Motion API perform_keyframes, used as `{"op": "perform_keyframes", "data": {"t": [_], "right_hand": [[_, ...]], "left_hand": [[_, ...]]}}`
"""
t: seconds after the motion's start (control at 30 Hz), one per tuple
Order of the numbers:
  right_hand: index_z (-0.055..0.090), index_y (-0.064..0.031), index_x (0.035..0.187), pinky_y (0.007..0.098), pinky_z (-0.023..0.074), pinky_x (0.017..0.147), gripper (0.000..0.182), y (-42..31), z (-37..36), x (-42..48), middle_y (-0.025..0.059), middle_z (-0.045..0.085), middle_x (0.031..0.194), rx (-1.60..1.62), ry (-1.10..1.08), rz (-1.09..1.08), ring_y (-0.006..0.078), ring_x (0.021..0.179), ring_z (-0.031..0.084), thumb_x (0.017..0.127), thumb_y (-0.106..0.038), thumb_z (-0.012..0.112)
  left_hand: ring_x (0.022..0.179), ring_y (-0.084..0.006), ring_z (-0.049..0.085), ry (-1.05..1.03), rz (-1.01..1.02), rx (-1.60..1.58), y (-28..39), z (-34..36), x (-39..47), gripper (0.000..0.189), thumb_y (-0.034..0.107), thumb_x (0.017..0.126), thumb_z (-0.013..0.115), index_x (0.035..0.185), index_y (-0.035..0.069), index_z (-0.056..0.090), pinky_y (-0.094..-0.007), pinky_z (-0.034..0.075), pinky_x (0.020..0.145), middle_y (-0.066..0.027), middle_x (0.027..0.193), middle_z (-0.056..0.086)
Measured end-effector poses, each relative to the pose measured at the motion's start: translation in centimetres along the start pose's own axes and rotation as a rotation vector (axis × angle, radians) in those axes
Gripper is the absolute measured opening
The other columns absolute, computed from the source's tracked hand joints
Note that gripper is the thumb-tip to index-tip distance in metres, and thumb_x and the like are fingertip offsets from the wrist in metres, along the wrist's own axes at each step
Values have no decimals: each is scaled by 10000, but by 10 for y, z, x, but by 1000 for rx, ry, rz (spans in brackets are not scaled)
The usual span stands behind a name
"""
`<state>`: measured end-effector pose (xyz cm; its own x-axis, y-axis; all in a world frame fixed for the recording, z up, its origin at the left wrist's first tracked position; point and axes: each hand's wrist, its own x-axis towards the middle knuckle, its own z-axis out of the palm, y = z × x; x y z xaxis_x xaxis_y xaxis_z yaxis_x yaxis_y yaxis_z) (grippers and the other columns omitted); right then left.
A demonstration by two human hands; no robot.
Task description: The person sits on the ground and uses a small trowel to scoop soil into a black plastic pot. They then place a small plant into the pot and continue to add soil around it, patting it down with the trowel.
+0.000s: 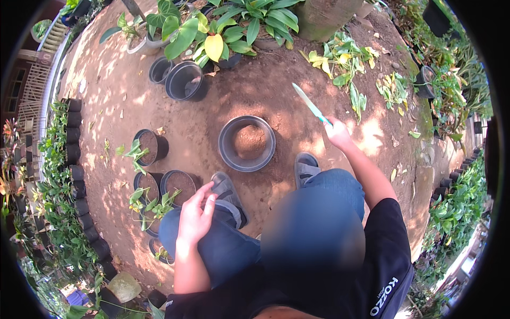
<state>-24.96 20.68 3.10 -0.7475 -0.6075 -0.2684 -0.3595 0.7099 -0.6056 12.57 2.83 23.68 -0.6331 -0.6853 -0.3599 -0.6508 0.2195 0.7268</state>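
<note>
My right hand grips the green-and-white handle of a knife. The blade points up and to the left, above bare ground. My left hand hovers at my left knee, palm turned inward, fingers a little apart and holding nothing. Between and just beyond my sandals stands a round black plastic pot with a mound of brown soil inside. Close to my left hand are soil-filled black pots, some with drooping green seedlings.
Two black pots stand farther out, below potted leafy plants. Cut, wilting leafy stems lie on the ground at upper right. Rows of black-bagged plants edge the left side, with more greenery on the right.
</note>
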Motion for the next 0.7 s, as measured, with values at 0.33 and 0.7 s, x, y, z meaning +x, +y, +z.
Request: {"op": "perform_keyframes", "data": {"t": [0.33,0.7], "right_hand": [[522,-104,1020,443,415,802,228,-55,33,137,108,517,1007,-533,-84,-306,290,959,537,833,-234,518],[504,-144,1035,449,352,862,205,-104,92,222,72,542,1055,-584,-115,-275,240,1066,490,849,-231,496]], "left_hand": [[847,-276,591,-164,122,166,17,3,26,363,108,810,545,1153,1,503,-346,427,772,-128,903,626],[871,-254,581,-229,23,161,9,-11,39,393,144,808,545,1171,5,485,-349,397,799,-115,954,621]]}}
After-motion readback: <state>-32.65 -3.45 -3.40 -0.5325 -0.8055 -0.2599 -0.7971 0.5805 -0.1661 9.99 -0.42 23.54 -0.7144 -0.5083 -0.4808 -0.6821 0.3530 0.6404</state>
